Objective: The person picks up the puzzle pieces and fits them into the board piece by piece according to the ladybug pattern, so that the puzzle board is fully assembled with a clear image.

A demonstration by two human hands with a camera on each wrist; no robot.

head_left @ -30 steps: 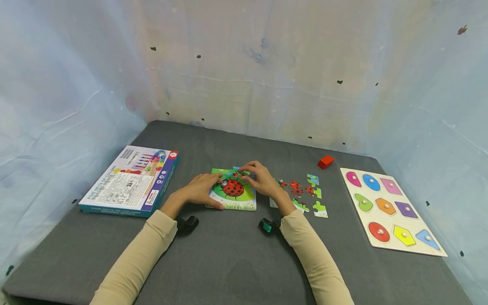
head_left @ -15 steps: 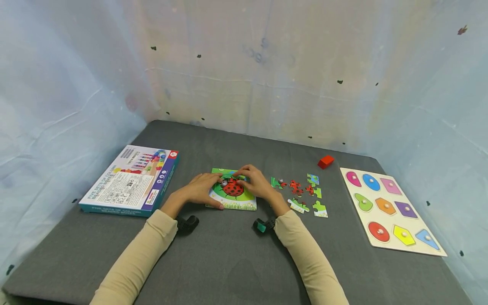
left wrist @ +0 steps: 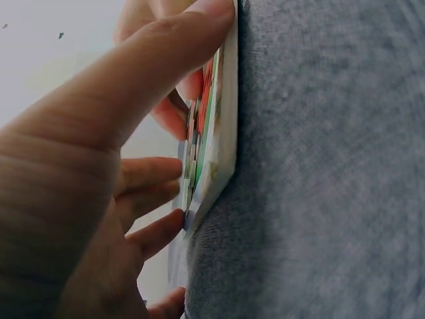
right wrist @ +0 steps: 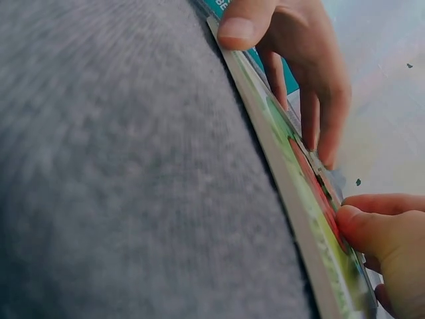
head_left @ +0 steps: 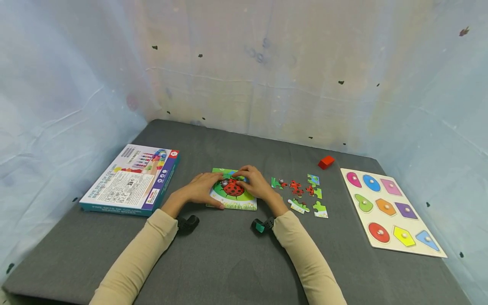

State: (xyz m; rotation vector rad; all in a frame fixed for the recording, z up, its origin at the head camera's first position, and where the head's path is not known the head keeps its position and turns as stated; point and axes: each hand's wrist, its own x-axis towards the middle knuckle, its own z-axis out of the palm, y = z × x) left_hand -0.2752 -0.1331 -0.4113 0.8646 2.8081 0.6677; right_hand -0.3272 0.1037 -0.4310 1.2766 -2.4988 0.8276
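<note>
A ladybug jigsaw board (head_left: 233,202) lies flat at the middle of the table. My left hand (head_left: 200,188) holds its left side; the left wrist view shows the thumb (left wrist: 192,30) on the near edge and fingers at the far side. Over the board's upper right, my right hand (head_left: 256,183) has thumb and fingers bent down onto a puzzle piece (head_left: 245,179), mostly hidden beneath them. In the right wrist view, the right thumb (right wrist: 362,229) touches the picture by the red ladybug. Loose puzzle pieces (head_left: 295,186) lie to the right of the board.
A boxed set (head_left: 131,182) lies at the left of the table. On the right is a shape board (head_left: 389,212) with knobbed coloured shapes, and a red block (head_left: 325,162) sits behind it. Pale sheeting (head_left: 248,76) rises around the table's back and sides.
My right hand has moved a little left and down onto the board's upper right, uncovering more of the loose pieces. My left hand stays in place on the board.
</note>
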